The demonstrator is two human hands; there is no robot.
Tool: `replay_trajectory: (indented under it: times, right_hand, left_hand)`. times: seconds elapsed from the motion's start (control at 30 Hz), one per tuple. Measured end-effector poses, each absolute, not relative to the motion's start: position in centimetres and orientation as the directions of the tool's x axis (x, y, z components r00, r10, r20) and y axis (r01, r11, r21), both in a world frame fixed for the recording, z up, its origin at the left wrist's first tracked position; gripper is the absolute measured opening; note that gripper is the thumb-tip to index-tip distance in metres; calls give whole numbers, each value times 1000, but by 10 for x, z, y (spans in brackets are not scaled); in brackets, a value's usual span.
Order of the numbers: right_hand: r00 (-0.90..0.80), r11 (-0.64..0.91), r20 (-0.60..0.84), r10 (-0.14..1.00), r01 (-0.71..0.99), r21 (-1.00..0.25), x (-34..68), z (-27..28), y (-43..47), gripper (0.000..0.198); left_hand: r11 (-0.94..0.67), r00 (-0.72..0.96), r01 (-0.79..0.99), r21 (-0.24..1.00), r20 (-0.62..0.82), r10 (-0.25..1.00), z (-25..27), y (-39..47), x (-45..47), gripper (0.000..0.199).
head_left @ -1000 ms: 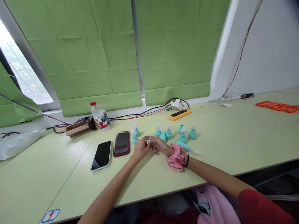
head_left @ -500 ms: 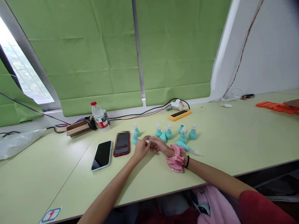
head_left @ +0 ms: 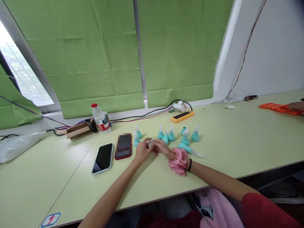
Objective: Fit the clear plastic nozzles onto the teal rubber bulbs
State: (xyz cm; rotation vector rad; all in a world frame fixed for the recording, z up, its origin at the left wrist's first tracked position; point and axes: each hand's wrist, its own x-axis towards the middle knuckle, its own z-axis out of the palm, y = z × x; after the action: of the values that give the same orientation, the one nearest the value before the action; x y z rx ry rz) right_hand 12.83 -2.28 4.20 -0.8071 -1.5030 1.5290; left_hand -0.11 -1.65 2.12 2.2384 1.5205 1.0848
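My left hand (head_left: 143,150) and my right hand (head_left: 163,148) meet over the middle of the table. Both have their fingers closed on a small clear plastic tip (head_left: 150,144), partly hidden by the fingers. Behind the hands stand several teal squeeze bulbs (head_left: 171,136) with clear tips; two of them, including one teal bulb (head_left: 138,134), are just beyond my left hand. One open teal bulb (head_left: 183,131) shows no tip. By my right wrist, a teal bulb with a long clear nozzle (head_left: 184,148) lies on its side. A pink scrunchie (head_left: 178,161) circles that wrist.
Left of my hands lie a red-cased phone (head_left: 123,146) and a pale-cased phone (head_left: 103,159). Further back are a red-capped bottle (head_left: 101,119), a cardboard tray (head_left: 79,131) and a yellow power strip (head_left: 182,117). Another person's hand (head_left: 295,106) touches an orange object (head_left: 273,107) at far right.
My fingers have shifted slightly around the clear tip, and more of it shows between them. The bulbs and phones have stayed in place. The other person's hand has moved slightly left.
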Motion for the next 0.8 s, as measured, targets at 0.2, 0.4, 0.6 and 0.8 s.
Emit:
replay_trajectory:
  times: [0.2,0.4,0.6,0.8]
  right_hand:
    - [-402,37,68,913,-86,-996,130,51,-31,28]
    - [-404,12,41,914,-74,-997,136,63,-42,26]
    - [-406,0,21,914,-52,-999,134,60,-40,24]
    - [-394,27,38,918,-34,-999,128,43,-26,29]
  left_hand:
    - [-422,144,748,512,495,857,18,-15,-3,27]
    - [-426,167,787,445,512,843,18,-16,-3,30]
    - [-425,227,827,368,473,851,22,-19,-3,30]
    - [-445,254,816,369,464,849,24,-19,-3,25]
